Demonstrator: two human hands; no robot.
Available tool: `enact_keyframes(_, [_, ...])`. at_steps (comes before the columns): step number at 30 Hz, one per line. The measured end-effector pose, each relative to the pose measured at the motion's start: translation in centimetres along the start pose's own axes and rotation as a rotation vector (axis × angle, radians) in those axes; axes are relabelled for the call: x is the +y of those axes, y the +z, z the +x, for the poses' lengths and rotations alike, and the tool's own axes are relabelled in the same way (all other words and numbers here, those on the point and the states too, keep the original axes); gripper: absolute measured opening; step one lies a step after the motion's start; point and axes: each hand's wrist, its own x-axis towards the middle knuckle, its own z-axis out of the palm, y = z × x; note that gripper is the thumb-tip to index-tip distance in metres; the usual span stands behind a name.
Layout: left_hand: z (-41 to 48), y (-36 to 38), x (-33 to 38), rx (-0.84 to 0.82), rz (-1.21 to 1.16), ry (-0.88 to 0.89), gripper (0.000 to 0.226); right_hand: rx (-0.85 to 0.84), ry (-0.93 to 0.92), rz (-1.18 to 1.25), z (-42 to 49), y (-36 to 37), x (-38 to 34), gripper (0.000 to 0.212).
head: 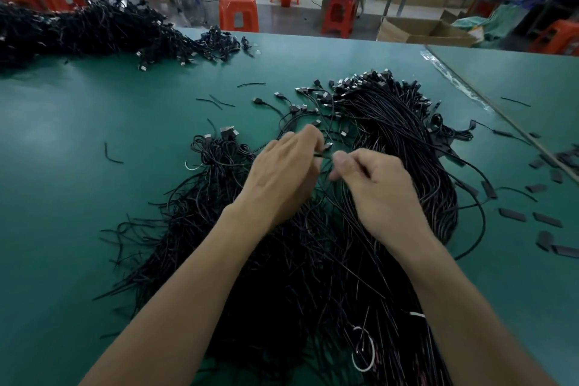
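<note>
Pulling one cable point(323, 156) from heap point(404, 122).
Pinched by left hand point(282, 178) and right hand point(382, 194); next, probably draw it clear toward bundle point(219, 152) at 10 o'clock.

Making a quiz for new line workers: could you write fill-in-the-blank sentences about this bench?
The left hand and right hand pinch one thin cable between them; its colour is ____.
The pile of USB cables lies on a ____ table.
Beyond the table, the cardboard box stands with its flaps ____.
Missing words: black; green; open.

Cable heap point(391, 141) on table point(78, 197) — hands point(326, 178) above
</note>
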Motion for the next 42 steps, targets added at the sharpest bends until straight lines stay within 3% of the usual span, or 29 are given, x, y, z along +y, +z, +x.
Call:
enact_keyframes(3, [0.5, -0.9, -1.6, 0.100, -0.324, -0.347, 0.017, 0.226, 0.059, 0.135, 0.2, -0.9, 1.1, 0.035])
enact_keyframes(6, [1.4, -2.4, -2.8, 0.366, -0.551, -0.608, 0.024, 0.385, 0.185, 0.167, 0.6, -1.7, 2.2, 0.036])
enact_keyframes(8, [1.9, -3.2, -3.0, 0.521, -0.472, -0.569, 0.029, 0.352, 0.206, 0.038, 0.8, -1.9, 3.0, 0.035])
enact_keyframes(10, [2.0, -3.9, -2.6, 0.561, -0.289, -0.455, 0.033, 0.197, 0.179, -0.195, 0.7, -1.9, 3.5, 0.032])
enact_keyframes(12, [2.0, -4.2, -2.1, 0.435, -0.090, -0.365, 0.035, 0.016, 0.149, -0.434, 0.4, -1.5, 3.2, 0.030])
enact_keyframes(15, [1.4, -3.7, -1.1, 0.152, 0.184, -0.253, 0.037, -0.152, 0.055, -0.544, -0.1, 0.0, 1.4, 0.044])
enact_keyframes(17, [1.0, -3.3, -0.7, 0.034, 0.250, -0.209, 0.038, -0.231, -0.024, -0.448, -0.4, 0.9, 0.6, 0.061])
enact_keyframes(22, [-0.2, -2.7, -0.4, -0.092, 0.201, -0.232, 0.037, -0.254, -0.053, 0.026, -0.8, 1.6, -0.3, 0.037])
enact_keyframes(25, [-0.9, -3.3, -1.1, -0.129, -0.043, -0.290, 0.042, -0.050, -0.022, 0.131, -0.5, 1.3, 0.4, 0.034])
enact_keyframes(29, [-1.9, -4.6, -1.4, -0.201, -0.558, -0.338, 0.062, 0.153, -0.072, 0.197, 0.2, 0.2, 1.3, 0.025])
enact_keyframes(34, [-2.5, -5.4, -0.9, -0.574, -0.880, -0.480, 0.072, 0.234, -0.121, 0.263, 0.8, 0.2, 0.9, 0.017])
enact_keyframes(38, [-3.1, -6.5, -0.7, -0.661, -1.246, -0.397, 0.060, 0.094, -0.049, 0.222, 0.8, 0.9, 0.9, 0.020])
enact_keyframes(42, [-2.7, -6.2, 0.6, -0.425, -1.679, -0.409, 0.044, -0.173, -0.064, 0.156, -0.1, 2.4, 0.2, 0.028])
